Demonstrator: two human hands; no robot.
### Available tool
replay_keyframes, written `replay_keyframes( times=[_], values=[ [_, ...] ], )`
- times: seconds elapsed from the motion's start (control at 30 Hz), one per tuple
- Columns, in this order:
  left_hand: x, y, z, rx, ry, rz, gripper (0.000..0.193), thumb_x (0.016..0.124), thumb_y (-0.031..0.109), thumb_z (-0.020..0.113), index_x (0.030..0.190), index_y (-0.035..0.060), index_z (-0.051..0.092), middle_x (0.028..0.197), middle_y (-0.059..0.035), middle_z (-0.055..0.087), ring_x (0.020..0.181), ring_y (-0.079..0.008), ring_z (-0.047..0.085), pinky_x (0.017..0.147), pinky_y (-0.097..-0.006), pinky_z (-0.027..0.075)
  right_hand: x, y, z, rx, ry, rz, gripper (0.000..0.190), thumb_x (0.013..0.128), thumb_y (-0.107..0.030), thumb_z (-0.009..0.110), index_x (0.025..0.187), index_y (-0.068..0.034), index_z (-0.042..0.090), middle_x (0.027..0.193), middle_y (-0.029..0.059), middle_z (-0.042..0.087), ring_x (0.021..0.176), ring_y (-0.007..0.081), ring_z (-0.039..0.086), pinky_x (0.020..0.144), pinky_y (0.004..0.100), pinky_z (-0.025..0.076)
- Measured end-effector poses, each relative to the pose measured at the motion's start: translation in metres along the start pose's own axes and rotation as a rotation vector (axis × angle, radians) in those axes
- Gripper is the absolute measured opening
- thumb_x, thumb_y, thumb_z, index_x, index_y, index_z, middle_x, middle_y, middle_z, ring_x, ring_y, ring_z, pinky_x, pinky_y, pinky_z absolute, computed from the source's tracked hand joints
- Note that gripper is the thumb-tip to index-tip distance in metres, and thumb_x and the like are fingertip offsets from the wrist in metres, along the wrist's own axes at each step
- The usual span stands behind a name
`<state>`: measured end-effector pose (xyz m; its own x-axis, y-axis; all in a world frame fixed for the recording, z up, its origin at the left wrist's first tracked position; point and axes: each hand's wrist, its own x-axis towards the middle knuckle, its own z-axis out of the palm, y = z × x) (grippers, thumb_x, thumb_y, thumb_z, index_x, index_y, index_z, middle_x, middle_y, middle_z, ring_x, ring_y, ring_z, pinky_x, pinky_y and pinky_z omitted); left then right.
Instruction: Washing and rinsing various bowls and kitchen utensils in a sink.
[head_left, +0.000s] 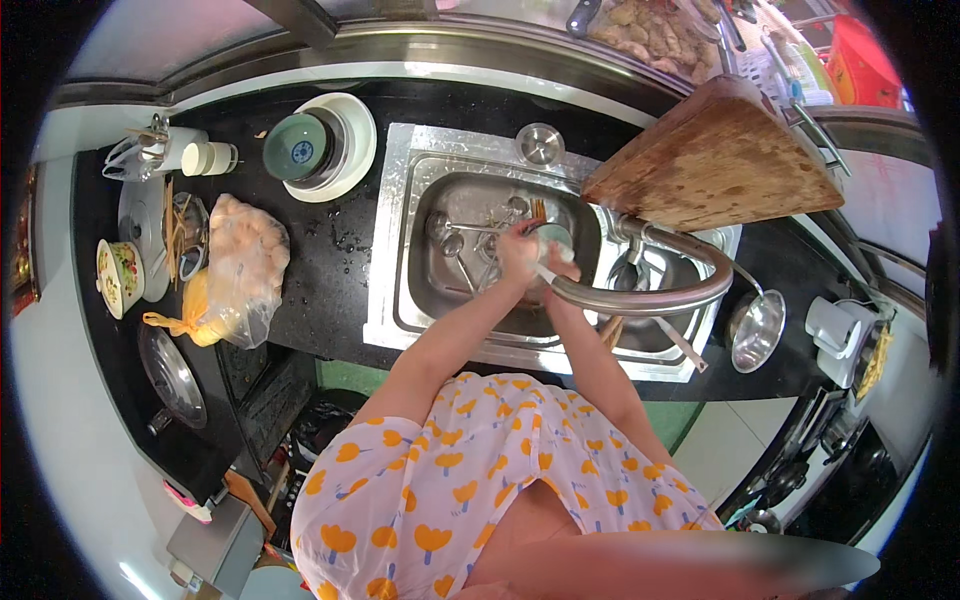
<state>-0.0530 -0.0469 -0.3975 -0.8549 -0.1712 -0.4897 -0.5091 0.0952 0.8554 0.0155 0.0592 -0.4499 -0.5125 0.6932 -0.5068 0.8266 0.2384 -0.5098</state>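
Over the left basin of a stainless steel sink (400, 225), my left hand (517, 253) and my right hand (561, 264) come together on a small pale green bowl (553, 237). The metal faucet (652, 298) curves over beside them, its spout end close to my hands, and water seems to run there. My left hand grips the bowl's left side; my right hand lies against its lower side, fingers partly blurred. Metal spoons and ladles (459, 247) lie in the basin below, with chopsticks (538, 208) at its back.
A thick wooden chopping board (720, 161) leans behind the right basin. A metal strainer or bowl (759, 330) sits right of the sink. Stacked bowls (352, 142), a plastic bag of eggs (247, 255) and a tied yellow bag (204, 307) stand on the black counter at left.
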Motion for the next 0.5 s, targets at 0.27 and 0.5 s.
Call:
replay_keyframes(
  times=[0.27,0.5],
  values=[
    [0.002,-0.024,-0.068,-0.236,-0.159,-0.079,0.035,0.083,0.01,0.06,0.115,-0.0037,0.06,0.105,-0.0099,0.066,0.096,-0.0172,0.061,0.085,-0.0294,0.047,0.001,-0.071,-0.006,-0.493,-0.474,-0.678,0.031,0.083,-0.018,0.068,0.108,-0.002,0.062,0.077,0.0097,0.067,0.066,0.0245,0.067,0.061,0.0397,0.054],
    [0.002,0.022,-0.044,-0.205,-0.427,-0.314,0.037,0.08,0.006,0.058,0.115,-0.0041,0.062,0.102,-0.0105,0.067,0.092,-0.0152,0.062,0.081,-0.0291,0.048,0.004,-0.141,-0.045,-0.587,-0.452,-1.613,0.05,0.073,-0.022,0.072,0.118,-0.004,0.059,0.079,0.0161,0.066,0.069,0.0329,0.066,0.058,0.0423,0.052]
  ],
)
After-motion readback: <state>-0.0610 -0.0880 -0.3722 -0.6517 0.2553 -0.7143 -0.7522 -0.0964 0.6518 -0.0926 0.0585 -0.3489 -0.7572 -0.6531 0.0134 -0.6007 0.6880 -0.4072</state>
